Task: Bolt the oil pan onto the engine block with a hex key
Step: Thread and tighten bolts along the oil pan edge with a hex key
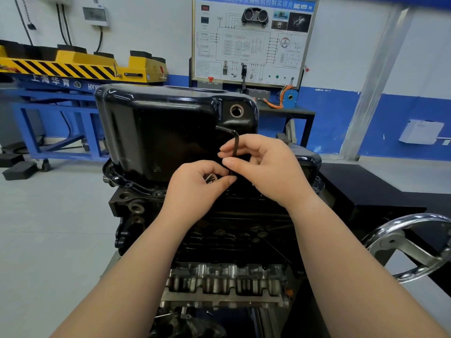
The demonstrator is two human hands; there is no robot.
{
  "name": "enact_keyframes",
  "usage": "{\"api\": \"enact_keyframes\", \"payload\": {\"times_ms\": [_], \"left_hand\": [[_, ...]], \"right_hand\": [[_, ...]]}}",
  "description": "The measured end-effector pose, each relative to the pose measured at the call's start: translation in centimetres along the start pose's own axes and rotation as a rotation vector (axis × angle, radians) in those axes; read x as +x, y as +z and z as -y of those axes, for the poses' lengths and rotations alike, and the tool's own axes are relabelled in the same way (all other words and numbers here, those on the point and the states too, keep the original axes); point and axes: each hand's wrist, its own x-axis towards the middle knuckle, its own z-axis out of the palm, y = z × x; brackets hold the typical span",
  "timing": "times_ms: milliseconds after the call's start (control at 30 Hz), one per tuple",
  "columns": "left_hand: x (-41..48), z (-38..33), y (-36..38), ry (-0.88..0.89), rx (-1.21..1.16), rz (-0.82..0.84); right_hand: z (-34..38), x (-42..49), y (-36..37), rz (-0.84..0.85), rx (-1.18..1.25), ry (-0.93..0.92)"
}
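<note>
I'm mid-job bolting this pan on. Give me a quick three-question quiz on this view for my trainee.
1. True or false: the right hand grips the hex key.
2. Multiple choice: what does the left hand hold in its fingers? A) bolts B) a rag C) a hammer
3. Short answer: is a plug fitted in the drain hole of the oil pan?

Key: 1 true; 2 A; 3 no, the hole is open.
</note>
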Motion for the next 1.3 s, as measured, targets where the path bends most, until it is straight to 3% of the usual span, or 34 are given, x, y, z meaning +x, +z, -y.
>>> {"api": "enact_keyframes", "payload": {"times_ms": [167,467,833,1100,1300], "left_hand": [[-0.01,-0.02,-0.06,-0.007,0.008,0.005],[-0.05,-0.04,-0.07,0.009,0.020,0.010],[-0.08,-0.17,-0.07,0.000,0.012,-0.001],[-0.15,-0.26,-0.08,0.005,0.007,0.000],[-0.19,-0.28,-0.13,0.004,0.000,0.002]], "right_hand": [[0.18,-0.06,-0.34,0.060,0.104,0.019],[-0.02,0.01,0.47,-0.065,0.050,-0.003],[0.26,-0.35,0.03,0.028,0.062,-0.021],[-0.02,-0.16,0.53,-0.072,0.076,-0.018],[0.06,-0.31,-0.08,-0.006,0.099,-0.013]]}}
